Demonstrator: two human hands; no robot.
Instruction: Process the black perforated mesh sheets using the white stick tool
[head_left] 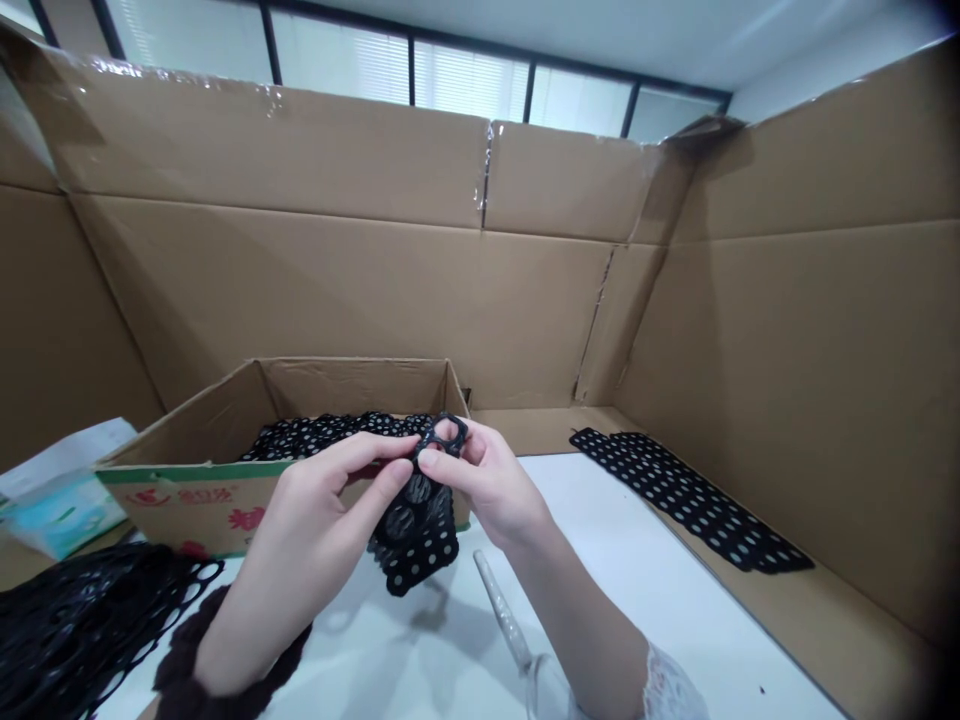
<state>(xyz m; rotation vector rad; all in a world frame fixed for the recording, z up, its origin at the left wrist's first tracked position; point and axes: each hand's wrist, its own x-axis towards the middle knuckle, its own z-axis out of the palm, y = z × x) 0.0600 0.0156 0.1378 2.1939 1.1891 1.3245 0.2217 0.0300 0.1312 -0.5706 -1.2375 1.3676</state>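
In front of the cardboard box, a black perforated strip (420,545) with rows of round holes hangs between my hands, its lower end folded or curled. My left hand (330,530) has thumb and fingertips closed at the strip's upper left edge. The thumb and fingers of my right hand (491,485) pinch its upper right, by a large open hole at the top. Some holes lower down look covered by a dark, shiny layer. A pale, speckled stick-like tool (501,610) lies on the white table (390,660), beside my right forearm.
The open cardboard box (187,505) holds a heap of black dotted pieces (330,432). A black holed tangle (90,620) lies at left, below a tissue pack (67,515). Flat black dotted strips (690,500) lie at right. Tall cardboard walls (360,280) surround the table.
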